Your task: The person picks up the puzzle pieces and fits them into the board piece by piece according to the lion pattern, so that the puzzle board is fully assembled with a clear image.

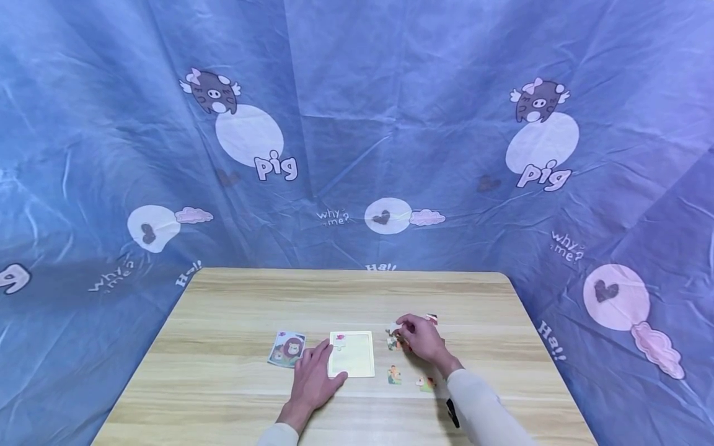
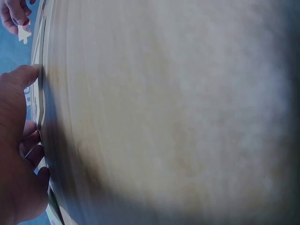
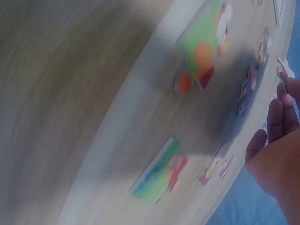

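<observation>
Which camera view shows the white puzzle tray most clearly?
The head view: the puzzle tray lies flat and whole on the table, the left hand resting on its edge. The left wrist view shows only a thin, edge-on sliver. In the blurred right wrist view I cannot tell it.

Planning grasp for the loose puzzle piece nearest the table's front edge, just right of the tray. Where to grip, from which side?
The puzzle piece lies flat on the table, apart from its neighbours. Probably best pinched across its two side edges from straight above, or slid toward the front edge to get under it. The right hand is nearest; the left hand rests at the tray.
</observation>
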`<state>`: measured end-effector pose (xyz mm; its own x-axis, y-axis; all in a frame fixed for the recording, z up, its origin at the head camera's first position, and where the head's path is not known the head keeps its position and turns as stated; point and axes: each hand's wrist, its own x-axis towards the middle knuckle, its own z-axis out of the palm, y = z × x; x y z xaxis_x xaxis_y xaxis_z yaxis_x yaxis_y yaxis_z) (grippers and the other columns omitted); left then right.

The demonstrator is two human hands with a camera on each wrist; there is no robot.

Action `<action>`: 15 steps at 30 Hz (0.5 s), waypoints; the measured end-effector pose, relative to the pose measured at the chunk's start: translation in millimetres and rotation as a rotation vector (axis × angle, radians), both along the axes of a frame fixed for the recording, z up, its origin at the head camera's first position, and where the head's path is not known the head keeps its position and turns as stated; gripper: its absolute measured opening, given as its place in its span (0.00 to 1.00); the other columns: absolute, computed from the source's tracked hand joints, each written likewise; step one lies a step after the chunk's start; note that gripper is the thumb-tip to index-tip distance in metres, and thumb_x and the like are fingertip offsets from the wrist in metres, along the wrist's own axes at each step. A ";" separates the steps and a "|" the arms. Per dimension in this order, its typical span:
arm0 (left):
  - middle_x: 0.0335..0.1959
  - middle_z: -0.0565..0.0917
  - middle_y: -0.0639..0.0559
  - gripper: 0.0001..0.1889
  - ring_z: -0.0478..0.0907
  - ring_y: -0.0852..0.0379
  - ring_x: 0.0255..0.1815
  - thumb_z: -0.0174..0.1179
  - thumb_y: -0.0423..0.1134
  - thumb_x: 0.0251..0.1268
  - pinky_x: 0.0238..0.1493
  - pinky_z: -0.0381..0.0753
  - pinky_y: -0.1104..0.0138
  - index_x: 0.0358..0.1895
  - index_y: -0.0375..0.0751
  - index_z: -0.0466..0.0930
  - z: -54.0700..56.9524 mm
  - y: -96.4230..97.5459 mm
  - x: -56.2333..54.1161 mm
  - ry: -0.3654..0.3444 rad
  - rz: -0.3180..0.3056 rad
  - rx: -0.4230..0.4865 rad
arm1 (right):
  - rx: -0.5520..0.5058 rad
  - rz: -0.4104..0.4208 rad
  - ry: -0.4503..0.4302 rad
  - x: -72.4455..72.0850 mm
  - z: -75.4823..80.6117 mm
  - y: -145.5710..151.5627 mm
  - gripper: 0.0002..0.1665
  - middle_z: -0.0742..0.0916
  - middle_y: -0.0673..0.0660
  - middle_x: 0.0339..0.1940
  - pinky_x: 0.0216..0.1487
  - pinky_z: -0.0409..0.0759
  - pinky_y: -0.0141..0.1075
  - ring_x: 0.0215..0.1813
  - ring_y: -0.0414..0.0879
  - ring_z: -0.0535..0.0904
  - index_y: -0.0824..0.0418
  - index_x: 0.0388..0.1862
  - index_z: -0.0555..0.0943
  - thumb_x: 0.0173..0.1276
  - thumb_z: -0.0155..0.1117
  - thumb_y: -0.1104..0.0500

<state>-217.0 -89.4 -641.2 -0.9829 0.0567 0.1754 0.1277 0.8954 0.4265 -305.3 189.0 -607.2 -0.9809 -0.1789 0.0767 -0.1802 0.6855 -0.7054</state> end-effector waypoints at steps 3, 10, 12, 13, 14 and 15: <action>0.67 0.73 0.51 0.38 0.69 0.51 0.56 0.64 0.62 0.49 0.48 0.67 0.56 0.62 0.41 0.75 0.5 -0.4 -0.5 -0.002 -0.001 -0.006 | -0.028 0.006 -0.034 1.4 1.1 -5.6 0.08 0.84 0.46 0.27 0.31 0.76 0.30 0.27 0.38 0.76 0.55 0.44 0.83 0.67 0.62 0.62; 0.68 0.73 0.51 0.38 0.69 0.51 0.57 0.63 0.62 0.50 0.51 0.67 0.55 0.62 0.41 0.75 -0.1 -0.5 -0.2 -0.005 -0.004 -0.020 | -0.074 0.055 -0.065 1.2 0.6 -18.4 0.10 0.86 0.50 0.29 0.27 0.77 0.29 0.27 0.40 0.78 0.59 0.46 0.82 0.68 0.60 0.64; 0.67 0.73 0.51 0.38 0.69 0.51 0.56 0.64 0.62 0.49 0.50 0.67 0.55 0.62 0.41 0.75 0.7 -0.6 0.0 -0.004 -0.004 -0.022 | -0.068 0.072 -0.051 1.7 1.0 -22.4 0.09 0.86 0.49 0.30 0.29 0.77 0.29 0.29 0.39 0.78 0.59 0.45 0.82 0.67 0.59 0.64; 0.67 0.73 0.51 0.38 0.69 0.51 0.56 0.64 0.62 0.49 0.50 0.67 0.55 0.61 0.41 0.75 1.1 -0.6 0.0 -0.001 -0.005 -0.025 | -0.061 0.078 -0.043 1.7 1.0 -24.6 0.09 0.86 0.48 0.30 0.31 0.77 0.29 0.30 0.38 0.78 0.58 0.45 0.82 0.67 0.59 0.64; 0.67 0.73 0.51 0.38 0.69 0.51 0.56 0.64 0.62 0.49 0.49 0.67 0.56 0.61 0.41 0.75 1.7 -0.7 -0.2 0.000 -0.005 -0.026 | -0.056 0.084 -0.038 1.9 1.0 -26.8 0.09 0.86 0.47 0.30 0.32 0.77 0.29 0.31 0.38 0.78 0.58 0.45 0.82 0.67 0.59 0.64; 0.67 0.73 0.51 0.38 0.69 0.51 0.56 0.65 0.61 0.49 0.49 0.67 0.56 0.61 0.41 0.76 2.3 -0.8 -0.4 -0.001 -0.006 -0.028 | -0.049 0.091 -0.030 2.1 1.0 -29.0 0.09 0.86 0.47 0.31 0.33 0.77 0.28 0.31 0.37 0.78 0.57 0.45 0.82 0.67 0.59 0.64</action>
<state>-217.4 -90.1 -638.9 -0.9826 0.0676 0.1729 0.1330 0.9060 0.4018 -303.2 160.0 -606.2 -0.9628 -0.2639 0.0581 -0.2181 0.6322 -0.7435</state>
